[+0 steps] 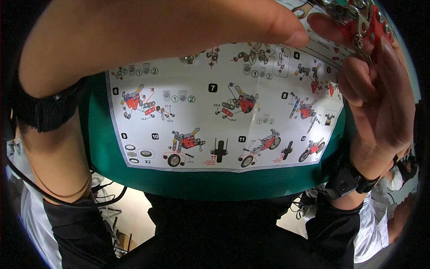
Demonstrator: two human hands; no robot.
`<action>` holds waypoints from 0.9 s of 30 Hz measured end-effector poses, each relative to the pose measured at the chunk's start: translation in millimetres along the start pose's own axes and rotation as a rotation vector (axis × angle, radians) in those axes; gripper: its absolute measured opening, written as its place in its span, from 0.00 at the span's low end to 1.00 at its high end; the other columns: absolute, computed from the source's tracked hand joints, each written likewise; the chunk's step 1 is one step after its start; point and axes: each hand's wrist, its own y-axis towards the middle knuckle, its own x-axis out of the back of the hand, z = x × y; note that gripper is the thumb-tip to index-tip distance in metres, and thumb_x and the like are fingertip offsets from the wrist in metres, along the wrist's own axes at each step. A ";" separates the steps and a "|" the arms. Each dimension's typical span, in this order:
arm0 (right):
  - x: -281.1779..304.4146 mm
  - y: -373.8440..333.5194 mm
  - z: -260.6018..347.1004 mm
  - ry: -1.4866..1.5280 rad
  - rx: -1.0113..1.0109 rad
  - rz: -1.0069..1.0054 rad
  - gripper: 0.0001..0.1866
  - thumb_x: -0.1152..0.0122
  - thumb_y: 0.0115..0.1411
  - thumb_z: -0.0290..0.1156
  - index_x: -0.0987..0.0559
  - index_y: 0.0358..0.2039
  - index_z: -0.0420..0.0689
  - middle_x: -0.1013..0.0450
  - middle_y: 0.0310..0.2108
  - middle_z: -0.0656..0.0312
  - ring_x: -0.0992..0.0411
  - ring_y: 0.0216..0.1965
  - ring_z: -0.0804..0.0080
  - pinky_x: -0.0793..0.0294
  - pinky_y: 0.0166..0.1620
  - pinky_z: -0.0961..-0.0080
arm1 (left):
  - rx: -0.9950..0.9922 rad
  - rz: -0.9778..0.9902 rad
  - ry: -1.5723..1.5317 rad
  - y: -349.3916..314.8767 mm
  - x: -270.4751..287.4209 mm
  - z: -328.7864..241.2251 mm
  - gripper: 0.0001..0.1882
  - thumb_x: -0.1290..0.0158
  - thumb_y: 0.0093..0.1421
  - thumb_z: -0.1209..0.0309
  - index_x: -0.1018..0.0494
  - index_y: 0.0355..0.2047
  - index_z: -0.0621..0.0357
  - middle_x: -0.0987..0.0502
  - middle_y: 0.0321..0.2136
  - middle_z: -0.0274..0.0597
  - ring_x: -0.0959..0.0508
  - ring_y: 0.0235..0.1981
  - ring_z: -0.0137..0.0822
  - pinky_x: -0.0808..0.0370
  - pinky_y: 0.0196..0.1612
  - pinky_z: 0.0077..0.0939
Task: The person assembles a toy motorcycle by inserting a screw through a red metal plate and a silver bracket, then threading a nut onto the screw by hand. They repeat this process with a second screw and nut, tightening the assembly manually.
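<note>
A partly built metal construction model (365,27), with red plates, silver strips and bolts, is in my right hand (376,94) at the upper right. Its fingers are closed around the model; the lower ones curl toward the palm. My left hand (273,24) reaches across the top from the left, its thumb stretched toward the model. The other left fingers are hidden past the upper edge, so what they hold cannot be seen. Close to that thumb shows a flat metal piece with a forked end (303,10). Under both hands lies a printed assembly sheet (201,112) with motorbike drawings.
The sheet rests on a green rounded surface (215,184) over my lap. A black cable (67,199) loops by my left forearm. At the lower left, a cardboard box (125,242) stands on the pale floor. Another person in white clothing (371,228) is at the right edge.
</note>
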 end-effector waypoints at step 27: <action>-14.0 8.1 -6.3 0.024 -0.027 -0.123 0.20 0.58 0.73 0.43 0.32 0.54 0.41 0.47 0.17 0.73 0.51 0.18 0.83 0.50 0.25 0.84 | 0.060 0.030 -0.033 5.0 -28.9 2.2 0.09 0.36 0.57 0.72 0.23 0.35 0.60 0.21 0.22 0.36 0.22 0.21 0.25 0.30 0.24 0.18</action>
